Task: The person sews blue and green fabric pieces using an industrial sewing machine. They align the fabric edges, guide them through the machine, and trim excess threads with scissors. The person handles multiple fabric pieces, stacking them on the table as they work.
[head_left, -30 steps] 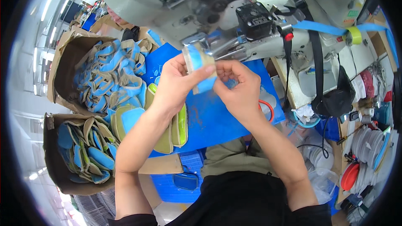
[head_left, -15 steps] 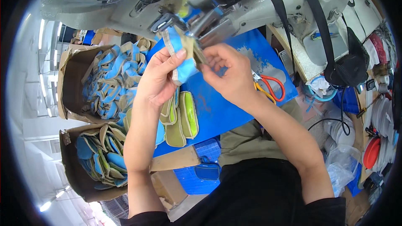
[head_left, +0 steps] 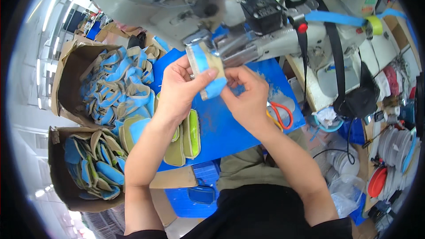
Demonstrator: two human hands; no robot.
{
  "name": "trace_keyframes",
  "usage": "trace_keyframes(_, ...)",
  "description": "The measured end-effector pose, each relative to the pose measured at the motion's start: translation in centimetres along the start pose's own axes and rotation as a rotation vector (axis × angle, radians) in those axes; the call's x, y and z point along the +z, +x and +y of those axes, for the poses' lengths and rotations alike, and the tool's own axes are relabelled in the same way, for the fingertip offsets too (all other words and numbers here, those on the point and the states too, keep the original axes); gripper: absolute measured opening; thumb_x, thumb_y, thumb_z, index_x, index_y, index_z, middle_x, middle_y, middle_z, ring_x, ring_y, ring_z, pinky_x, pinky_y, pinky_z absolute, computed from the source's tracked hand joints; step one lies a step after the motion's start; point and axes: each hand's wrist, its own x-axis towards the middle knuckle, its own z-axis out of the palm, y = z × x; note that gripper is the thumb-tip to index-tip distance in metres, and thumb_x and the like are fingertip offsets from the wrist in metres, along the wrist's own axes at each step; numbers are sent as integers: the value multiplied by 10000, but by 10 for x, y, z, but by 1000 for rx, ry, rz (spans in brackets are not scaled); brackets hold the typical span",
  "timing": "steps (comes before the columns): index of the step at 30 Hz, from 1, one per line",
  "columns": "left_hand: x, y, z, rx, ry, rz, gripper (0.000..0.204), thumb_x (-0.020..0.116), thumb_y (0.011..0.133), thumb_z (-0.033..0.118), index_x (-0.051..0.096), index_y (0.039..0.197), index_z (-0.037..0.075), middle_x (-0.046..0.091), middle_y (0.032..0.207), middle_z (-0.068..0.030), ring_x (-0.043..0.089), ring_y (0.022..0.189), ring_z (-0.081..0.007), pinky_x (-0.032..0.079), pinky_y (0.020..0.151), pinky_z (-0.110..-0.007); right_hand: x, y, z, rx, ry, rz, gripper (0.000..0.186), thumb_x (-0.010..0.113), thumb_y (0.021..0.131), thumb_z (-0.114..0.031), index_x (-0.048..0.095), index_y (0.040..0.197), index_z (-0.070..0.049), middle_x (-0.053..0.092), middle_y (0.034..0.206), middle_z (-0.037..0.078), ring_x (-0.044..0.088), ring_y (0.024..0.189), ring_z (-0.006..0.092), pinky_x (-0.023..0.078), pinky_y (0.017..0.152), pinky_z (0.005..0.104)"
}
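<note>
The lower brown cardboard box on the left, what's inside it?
In the lower brown cardboard box, flat blue, green and tan fabric pieces are piled. Whatever lies beneath them is covered, so I can't tell.

Bright in here, tube lights glaring at left; edges bend toward the dark rim, the sewing machine slightly blurred.

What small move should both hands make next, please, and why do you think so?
Probably turn the cloth piece slightly and line up its edge with the sewing machine. Its upper end lies right by the machine's metal parts, the left hand has its thumb pressed on it, and the right hand has fingers at its right edge.
</note>
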Motion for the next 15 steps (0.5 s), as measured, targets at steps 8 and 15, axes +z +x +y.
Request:
trace_keyframes(8, -4, 4, -6, -19, -121, -34, 315, 762, 894, 24, 656, 1191, 12, 749, 1077, -76, 719, 937, -128, 575, 871, -286, 2, -4, 11, 54, 22, -20, 191, 777, 793, 2, 683, 958, -19, 690, 835, 83, 657, 743, 167, 532, 697, 310)
trace_keyframes(15, -3, 7, -9, 29, -75, -14, 314, 756, 884, 10, 665, 1185, 7, 747, 1074, -72, 705, 951, -109, 573, 865, -278, 3, -4, 13, 56, 24, -17, 187, 773, 793, 2, 682, 956, -15, 692, 837, 86, 657, 738, 171, 531, 693, 309)
